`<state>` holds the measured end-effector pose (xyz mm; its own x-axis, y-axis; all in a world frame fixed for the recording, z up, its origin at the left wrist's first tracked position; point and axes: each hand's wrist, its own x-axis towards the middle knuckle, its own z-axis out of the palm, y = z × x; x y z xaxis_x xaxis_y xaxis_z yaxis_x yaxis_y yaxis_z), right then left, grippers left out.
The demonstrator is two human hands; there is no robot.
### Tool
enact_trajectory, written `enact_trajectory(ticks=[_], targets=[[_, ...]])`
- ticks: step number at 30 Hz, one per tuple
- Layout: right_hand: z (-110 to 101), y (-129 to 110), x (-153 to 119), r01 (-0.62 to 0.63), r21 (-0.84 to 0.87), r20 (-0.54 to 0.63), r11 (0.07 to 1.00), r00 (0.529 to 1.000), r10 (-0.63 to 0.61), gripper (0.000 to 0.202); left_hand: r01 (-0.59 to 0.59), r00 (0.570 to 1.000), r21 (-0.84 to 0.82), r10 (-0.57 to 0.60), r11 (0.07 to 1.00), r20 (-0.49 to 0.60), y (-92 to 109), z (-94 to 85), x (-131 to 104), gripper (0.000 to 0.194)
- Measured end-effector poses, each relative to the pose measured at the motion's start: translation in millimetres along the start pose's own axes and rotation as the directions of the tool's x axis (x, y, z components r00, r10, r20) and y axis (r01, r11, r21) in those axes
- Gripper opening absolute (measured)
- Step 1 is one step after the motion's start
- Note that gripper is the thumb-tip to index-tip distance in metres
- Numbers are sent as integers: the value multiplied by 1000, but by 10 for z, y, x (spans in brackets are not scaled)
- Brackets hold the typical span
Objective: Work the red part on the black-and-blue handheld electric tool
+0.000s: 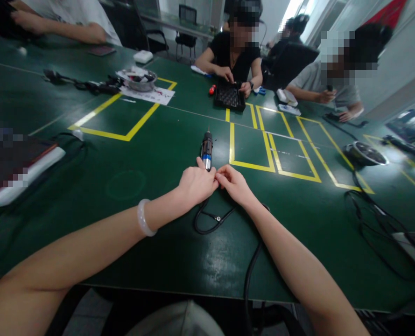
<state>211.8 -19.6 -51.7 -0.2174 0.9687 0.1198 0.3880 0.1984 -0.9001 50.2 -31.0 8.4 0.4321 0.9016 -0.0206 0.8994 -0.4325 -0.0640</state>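
A slim black electric screwdriver [207, 147] with a blue band and a silver rear section points away from me on the green table [158, 182]. My left hand [196, 185], with a pale bangle [145, 217] on its wrist, is closed around its rear end. Close beside it, my right hand [233, 183] has thumb and fingertips pinched together, almost touching the left fingers; what they hold, if anything, is hidden. From under my hands a black cord [207, 231] loops over the table and drops past the front edge.
Across the table a person works over a black tray [230, 96]; others sit at both sides. Yellow tape outlines [252, 165] mark the tabletop. A metal bowl [140, 79] stands back left, another bowl [366, 154] at right amid cables. At left lies a dark-topped device [18, 163].
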Motion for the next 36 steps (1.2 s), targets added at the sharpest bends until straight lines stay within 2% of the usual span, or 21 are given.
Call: enact_trajectory(ticks=[8, 11, 16, 23, 31, 36], targets=[[19, -85, 13, -47, 151, 85, 987, 996, 35, 26, -36, 999, -36, 35, 999, -29, -65, 21, -47, 49], [14, -98, 13, -66, 154, 81, 986, 995, 54, 21, -73, 996, -71, 69, 995, -63, -132, 61, -79, 52], [-40, -133, 7, -125, 250, 89, 960, 990, 106, 15, -121, 988, -156, 104, 980, -114, -290, 172, -131, 62], [-94, -123, -6, -155, 348, 115, 925, 986, 122, 30, -140, 986, -205, 119, 969, -113, -371, 229, -153, 65], [-88, -122, -14, -162, 368, 104, 916, 986, 132, 37, -146, 982, -275, 106, 950, -154, -371, 338, -125, 75], [-100, -89, -18, -141, 338, 77, 930, 990, 122, 34, -145, 983, -330, 97, 933, -156, -387, 390, -102, 82]])
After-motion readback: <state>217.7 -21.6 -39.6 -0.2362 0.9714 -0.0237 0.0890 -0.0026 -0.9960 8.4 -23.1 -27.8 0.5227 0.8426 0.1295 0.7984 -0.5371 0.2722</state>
